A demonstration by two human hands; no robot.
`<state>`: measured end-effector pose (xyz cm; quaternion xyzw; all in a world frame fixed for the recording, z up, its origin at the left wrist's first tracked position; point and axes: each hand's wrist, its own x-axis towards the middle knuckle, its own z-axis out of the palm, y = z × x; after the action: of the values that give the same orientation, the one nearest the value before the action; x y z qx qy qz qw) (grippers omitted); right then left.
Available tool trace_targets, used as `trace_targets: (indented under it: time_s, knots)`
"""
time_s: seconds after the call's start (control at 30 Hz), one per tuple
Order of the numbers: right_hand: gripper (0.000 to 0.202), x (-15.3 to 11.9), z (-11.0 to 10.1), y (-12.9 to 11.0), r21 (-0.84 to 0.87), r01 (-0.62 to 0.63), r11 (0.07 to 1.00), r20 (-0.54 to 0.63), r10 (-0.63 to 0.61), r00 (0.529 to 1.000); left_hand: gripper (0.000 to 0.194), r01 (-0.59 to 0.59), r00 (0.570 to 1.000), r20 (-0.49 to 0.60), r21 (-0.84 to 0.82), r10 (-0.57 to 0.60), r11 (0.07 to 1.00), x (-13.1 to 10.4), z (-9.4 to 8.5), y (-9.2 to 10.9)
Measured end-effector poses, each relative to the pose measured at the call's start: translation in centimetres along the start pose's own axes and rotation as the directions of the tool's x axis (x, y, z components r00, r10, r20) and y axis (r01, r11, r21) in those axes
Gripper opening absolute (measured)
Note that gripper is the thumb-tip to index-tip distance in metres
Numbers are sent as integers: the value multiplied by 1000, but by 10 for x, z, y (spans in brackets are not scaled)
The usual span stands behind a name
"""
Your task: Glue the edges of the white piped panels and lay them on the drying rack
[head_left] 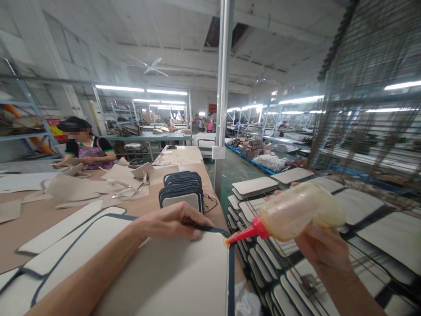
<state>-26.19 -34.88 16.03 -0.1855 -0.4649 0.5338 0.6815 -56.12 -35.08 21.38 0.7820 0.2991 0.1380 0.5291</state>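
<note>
A cream panel with a dark blue edge strip (171,267) lies in front of me at the table's right side. My left hand (174,221) is closed on its far edge, thumb on the cream face and fingers at the dark strip. In my right hand (324,245) is a translucent squeeze bottle (299,210), tipped nearly level with its red nozzle (245,232) pointing left. The nozzle tip touches the panel's far right corner, where a yellowish blob of glue (226,241) sits. Part of my right hand is hidden behind the bottle.
More edged panels (79,245) lie on the left of the brown table (98,175), with a stack of dark-edged pieces (181,188) ahead. Racks of panels (355,202) stand at right. A metal post (222,96) rises beyond the table. A co-worker (87,147) sits at far left.
</note>
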Motion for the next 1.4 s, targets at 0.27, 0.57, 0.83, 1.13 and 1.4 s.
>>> trace_targets:
  time_s: [0.27, 0.57, 0.83, 1.13, 1.4]
  knots:
    - [56, -7, 6, 6, 45, -44, 998, -57, 46, 997, 39, 24, 999, -36, -90, -27, 996, 0, -3, -9]
    - [57, -12, 8, 10, 87, -82, 993, -75, 88, 993, 37, 81, 989, -100, -228, -106, 970, 0, -7, -22]
    - [56, -15, 1, 14, 3, -132, 991, -76, 132, 988, 40, 143, 960, -177, -363, -219, 921, 3, -8, -35]
    - [57, -21, -10, 20, 50, -186, 981, -17, 187, 982, 33, 111, 961, -180, -439, -208, 891, 2, -15, -54]
    - [56, -26, -3, 18, 71, -192, 979, -98, 199, 975, 33, 61, 948, -235, -528, -214, 847, 1, -20, -70]
